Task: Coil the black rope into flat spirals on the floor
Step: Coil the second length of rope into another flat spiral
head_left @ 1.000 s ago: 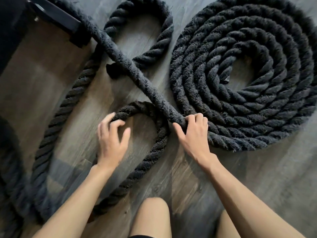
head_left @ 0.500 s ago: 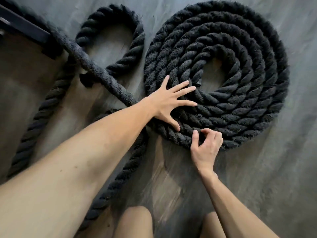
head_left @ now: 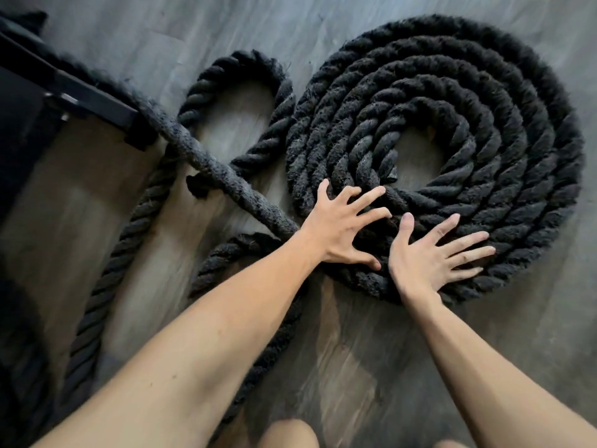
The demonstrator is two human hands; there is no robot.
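Observation:
A thick black rope lies wound into a flat spiral of several turns on the grey wooden floor, with a small gap at its centre. My left hand rests flat on the spiral's near-left turns, fingers spread. Beside it, my right hand presses palm-down on the near outer turns, fingers also spread. A straight run of rope leads from the spiral's left edge up to the far left. Loose rope forms a small loop left of the spiral and a longer curve toward the lower left.
A black metal frame stands at the upper left, with the straight rope run passing beside it. Bare knees show at the bottom edge. Open floor lies in front of the spiral.
My right hand has let go of the spiral's outer turn and now lies flat on it with fingers spread. My left hand stays spread on the spiral.

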